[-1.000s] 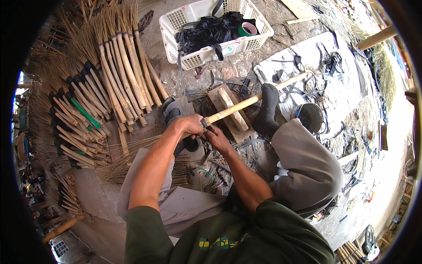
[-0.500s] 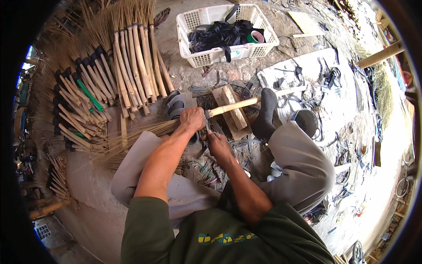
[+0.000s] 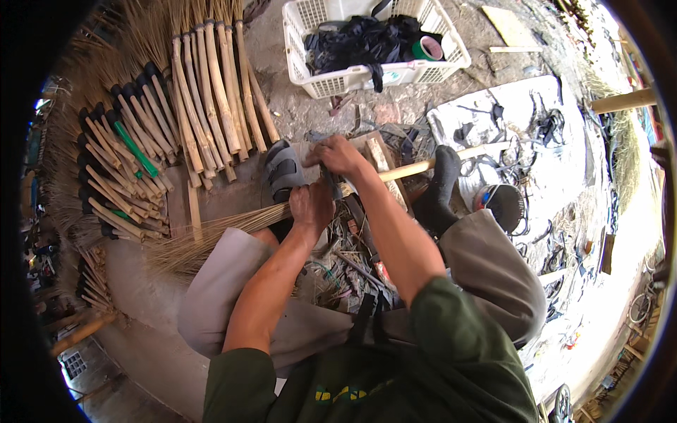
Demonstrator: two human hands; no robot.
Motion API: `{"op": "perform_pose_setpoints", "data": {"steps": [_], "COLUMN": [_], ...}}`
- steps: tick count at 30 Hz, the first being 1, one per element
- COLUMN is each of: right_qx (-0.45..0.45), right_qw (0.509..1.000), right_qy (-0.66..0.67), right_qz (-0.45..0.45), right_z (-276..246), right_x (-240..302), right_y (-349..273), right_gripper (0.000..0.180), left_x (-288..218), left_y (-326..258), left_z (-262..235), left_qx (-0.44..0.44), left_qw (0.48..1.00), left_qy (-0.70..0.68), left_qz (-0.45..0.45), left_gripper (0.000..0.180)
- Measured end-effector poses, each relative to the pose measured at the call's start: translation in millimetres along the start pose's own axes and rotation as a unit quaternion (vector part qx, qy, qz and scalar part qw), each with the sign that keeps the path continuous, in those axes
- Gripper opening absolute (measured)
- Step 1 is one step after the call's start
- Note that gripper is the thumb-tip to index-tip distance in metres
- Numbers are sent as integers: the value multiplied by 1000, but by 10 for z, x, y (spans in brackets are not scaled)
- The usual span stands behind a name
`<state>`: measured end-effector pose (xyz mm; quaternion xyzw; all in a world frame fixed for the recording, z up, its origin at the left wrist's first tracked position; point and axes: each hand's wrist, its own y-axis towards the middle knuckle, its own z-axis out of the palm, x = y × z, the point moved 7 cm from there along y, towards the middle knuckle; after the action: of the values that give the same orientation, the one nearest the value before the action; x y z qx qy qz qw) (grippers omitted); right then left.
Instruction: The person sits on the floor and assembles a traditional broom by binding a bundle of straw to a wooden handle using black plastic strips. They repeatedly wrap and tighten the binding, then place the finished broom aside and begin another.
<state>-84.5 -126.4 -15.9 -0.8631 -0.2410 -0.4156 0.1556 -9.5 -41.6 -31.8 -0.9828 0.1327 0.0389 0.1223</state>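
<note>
Reaching forward from the lower edge, both forearms meet over a broom (image 3: 233,229) lying across the person's lap and feet. The left hand (image 3: 311,204) is curled shut around the straw bundle where it joins the stick (image 3: 430,163), knuckles up. The right hand (image 3: 338,155) sits just beyond it, fingers bent down over the same joint; how tightly its grip closes cannot be told. Finished brooms (image 3: 176,120) lie on the floor to the left, a white basket (image 3: 367,77) ahead.

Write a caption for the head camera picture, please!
Both hands, left hand and right hand, grip a broom beside finished brooms.
</note>
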Motion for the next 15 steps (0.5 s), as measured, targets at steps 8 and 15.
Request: {"op": "perform_pose_setpoints", "data": {"steps": [8,15], "right_qx": [225,-75], "right_qw": [934,971], "right_qy": [111,9], "right_qz": [255,228], "right_z": [815,-585], "right_x": [-1055,-138], "right_y": [170,475], "right_gripper": [42,43], "left_x": [-73,-107], "left_y": [-7,-51], "left_z": [-291,-236], "left_qx": [-22,1], "left_qw": [987,991], "left_qy": [-104,-113], "left_qz": [121,72], "left_gripper": [55,48]}}
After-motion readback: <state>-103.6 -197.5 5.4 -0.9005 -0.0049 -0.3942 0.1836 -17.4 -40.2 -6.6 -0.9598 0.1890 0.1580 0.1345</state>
